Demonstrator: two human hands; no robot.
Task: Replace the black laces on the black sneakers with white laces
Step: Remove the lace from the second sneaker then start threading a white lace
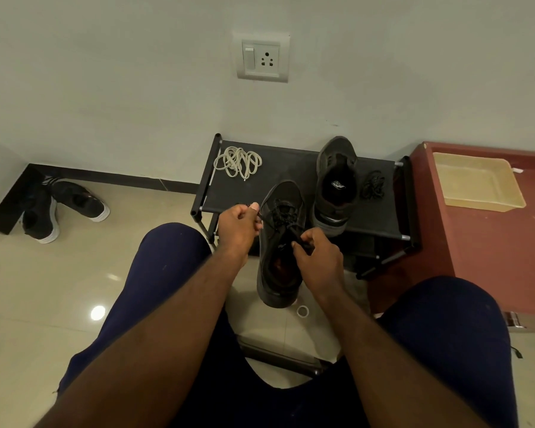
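Two hands are set on either side of a black sneaker (286,193), its toe over the front edge of a shoe rack (291,162). Its black lace (281,213) is pinched at the left by the left hand (240,225) and near the tongue by the right hand (317,257), fingers curled on both. On the rack, white laces (238,162) are coiled at the far left, and a second sneaker (335,180) is stood beside a loose black lace (372,184). Both forearms are stretched forward between the knees.
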